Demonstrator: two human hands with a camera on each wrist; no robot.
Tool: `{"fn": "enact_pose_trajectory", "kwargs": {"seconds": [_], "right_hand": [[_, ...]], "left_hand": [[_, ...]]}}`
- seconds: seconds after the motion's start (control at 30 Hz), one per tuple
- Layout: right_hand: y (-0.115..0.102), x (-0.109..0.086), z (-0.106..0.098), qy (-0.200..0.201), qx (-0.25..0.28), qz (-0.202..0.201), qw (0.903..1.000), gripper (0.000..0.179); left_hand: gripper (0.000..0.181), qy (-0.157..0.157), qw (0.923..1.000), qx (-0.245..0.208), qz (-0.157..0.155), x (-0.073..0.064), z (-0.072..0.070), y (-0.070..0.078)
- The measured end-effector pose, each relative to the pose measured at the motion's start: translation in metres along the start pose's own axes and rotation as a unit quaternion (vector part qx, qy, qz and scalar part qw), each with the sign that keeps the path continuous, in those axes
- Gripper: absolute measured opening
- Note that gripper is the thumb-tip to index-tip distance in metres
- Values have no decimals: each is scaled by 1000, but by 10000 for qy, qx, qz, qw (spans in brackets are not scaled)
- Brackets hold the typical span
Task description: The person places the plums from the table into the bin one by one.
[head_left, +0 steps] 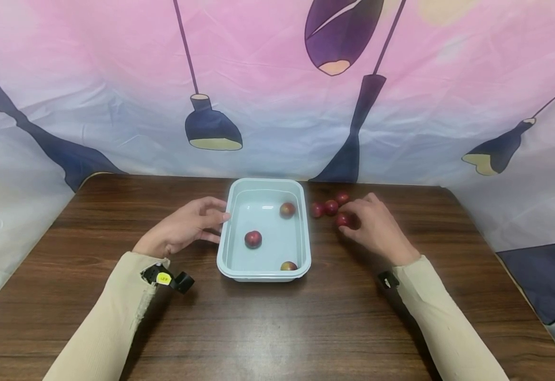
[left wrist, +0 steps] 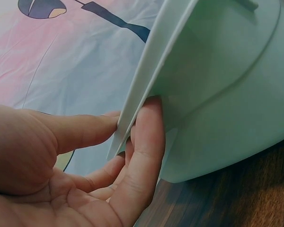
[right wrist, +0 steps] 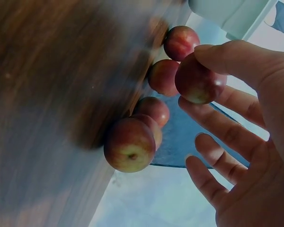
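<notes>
A light blue plastic basin stands mid-table with three plums inside: one plum by the right wall, another left of centre, the third partly hidden by the near rim. My left hand grips the basin's left rim, thumb on one side and fingers beneath, as the left wrist view shows. Right of the basin, my right hand pinches a dark red plum between thumb and fingers. Several more plums lie beside it; the right wrist view shows some plums that the hand hides from the head view.
The brown wooden table reaches back to a patterned cloth hanging behind it and at both sides. Small black devices are strapped at both wrists, over light sleeves.
</notes>
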State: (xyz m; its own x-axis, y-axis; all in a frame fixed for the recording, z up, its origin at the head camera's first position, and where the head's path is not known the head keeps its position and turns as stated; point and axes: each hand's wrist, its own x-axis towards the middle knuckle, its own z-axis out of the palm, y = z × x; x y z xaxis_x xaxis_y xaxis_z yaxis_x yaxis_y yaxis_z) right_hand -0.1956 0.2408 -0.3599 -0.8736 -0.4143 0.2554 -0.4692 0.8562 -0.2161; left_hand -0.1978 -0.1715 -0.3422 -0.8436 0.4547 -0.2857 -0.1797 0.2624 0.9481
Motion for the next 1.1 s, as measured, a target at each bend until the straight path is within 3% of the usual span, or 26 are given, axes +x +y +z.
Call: {"fn": "enact_pose_trajectory", "kwargs": {"seconds": [1.1], "right_hand": [[-13,1,-8,272,34,-252,9993,25]], "left_hand": [[55,-5,10000,-13,15,0,0,-1]]}}
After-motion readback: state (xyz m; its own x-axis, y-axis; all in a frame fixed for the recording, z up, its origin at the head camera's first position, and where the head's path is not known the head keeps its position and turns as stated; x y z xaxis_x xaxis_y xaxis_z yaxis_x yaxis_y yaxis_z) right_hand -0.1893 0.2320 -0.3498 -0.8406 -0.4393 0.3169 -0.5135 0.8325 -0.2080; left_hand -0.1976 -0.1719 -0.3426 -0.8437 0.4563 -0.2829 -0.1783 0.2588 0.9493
